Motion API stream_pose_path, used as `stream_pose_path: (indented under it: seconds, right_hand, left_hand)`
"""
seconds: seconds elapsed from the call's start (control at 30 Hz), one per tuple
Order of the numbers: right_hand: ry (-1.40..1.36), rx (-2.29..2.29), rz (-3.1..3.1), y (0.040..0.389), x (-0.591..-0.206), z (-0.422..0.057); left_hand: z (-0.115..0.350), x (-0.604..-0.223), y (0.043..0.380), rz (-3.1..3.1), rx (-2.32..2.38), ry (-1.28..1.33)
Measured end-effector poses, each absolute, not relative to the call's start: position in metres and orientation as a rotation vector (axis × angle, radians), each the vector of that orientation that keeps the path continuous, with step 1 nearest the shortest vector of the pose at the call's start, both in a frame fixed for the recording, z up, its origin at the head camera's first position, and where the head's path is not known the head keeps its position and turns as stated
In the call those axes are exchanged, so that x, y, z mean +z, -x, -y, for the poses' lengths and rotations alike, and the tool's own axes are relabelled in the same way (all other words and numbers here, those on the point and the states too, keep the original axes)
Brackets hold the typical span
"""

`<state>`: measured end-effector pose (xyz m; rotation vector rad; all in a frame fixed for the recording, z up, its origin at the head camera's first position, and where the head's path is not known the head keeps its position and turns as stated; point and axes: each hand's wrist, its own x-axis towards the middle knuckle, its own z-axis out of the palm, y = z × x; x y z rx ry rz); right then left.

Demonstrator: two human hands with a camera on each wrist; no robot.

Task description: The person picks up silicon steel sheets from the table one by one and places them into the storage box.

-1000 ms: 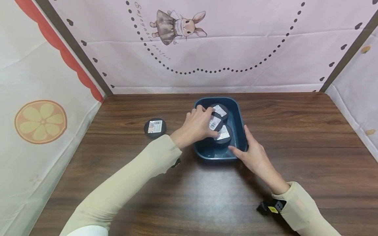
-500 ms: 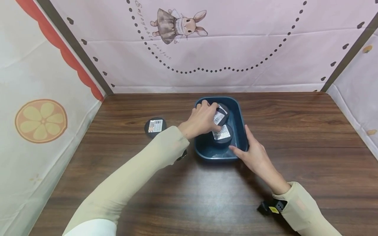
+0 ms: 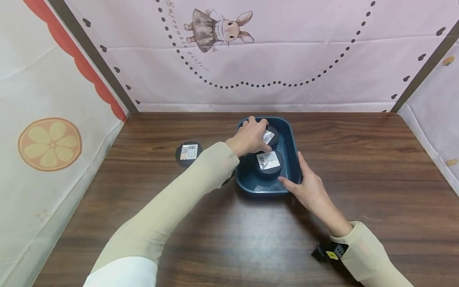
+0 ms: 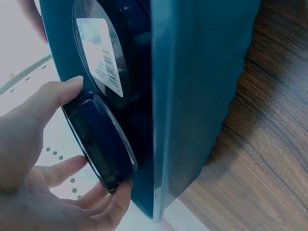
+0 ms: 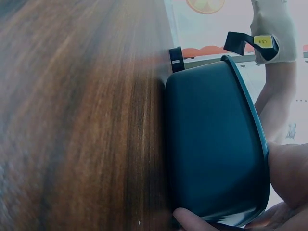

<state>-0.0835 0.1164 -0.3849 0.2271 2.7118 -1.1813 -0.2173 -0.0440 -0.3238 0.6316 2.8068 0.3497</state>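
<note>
In the head view, my left hand reaches into the far part of a dark blue plastic bin. Its thumb and fingers grip a round black jar by the sides, as the left wrist view shows. A second round black jar, with a silver barcode label facing up, sits in the bin nearer to me. My right hand holds the bin's right wall, thumb at the rim and fingers along the outside. A third black jar lies label up on the table, left of the bin.
The bin stands on a brown wood-grain table near its back edge. A pale printed cloth hangs behind, with more cloth at both sides. My left forearm crosses the table in front of the loose jar. Black wrist cameras sit at both sleeves.
My left hand has carried its jar away from me inside the bin, over the spot where another labelled jar showed earlier. The right hand and the bin have stayed in place.
</note>
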Motion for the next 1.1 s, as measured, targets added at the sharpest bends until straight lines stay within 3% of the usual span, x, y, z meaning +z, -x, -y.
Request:
stream_pose_path:
  seconds: [1.1]
  right_hand:
    - [-0.218,-1.213,-2.743,0.084,-0.389,-0.117]
  left_hand:
    - [0.022,-0.331,0.235,-2.804,0.336,-0.548]
